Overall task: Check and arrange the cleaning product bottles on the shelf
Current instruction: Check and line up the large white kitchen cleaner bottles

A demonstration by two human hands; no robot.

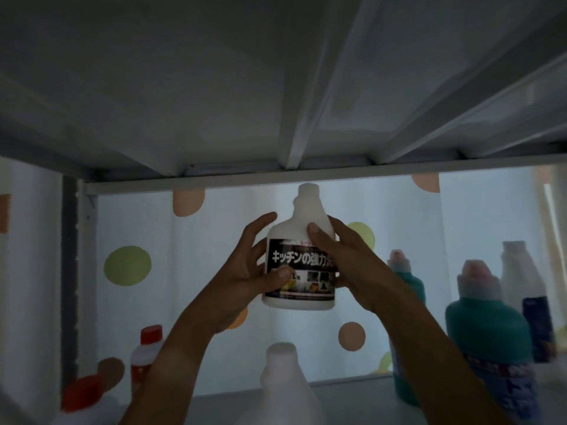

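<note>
— Where is the white cleaner bottle (302, 256)?
— Centre frame, lifted upright under the upper shelf (214, 87).
— And the hands?
— Left hand (245, 271) and right hand (343, 259) both grip its sides, thumbs on the black label (302, 271).

Dim scene, backlit. Overhead: underside of a white metal shelf board (184, 87) with raised ribs (310, 124) running toward a front rail (276, 179). Behind: translucent pale sheet (214, 240), glowing bluish white, printed with green dots (127, 265) and orange dots (352, 332). Dark upright post (70, 256) at left. Grey lower shelf surface (343, 400) at bottom.
</note>
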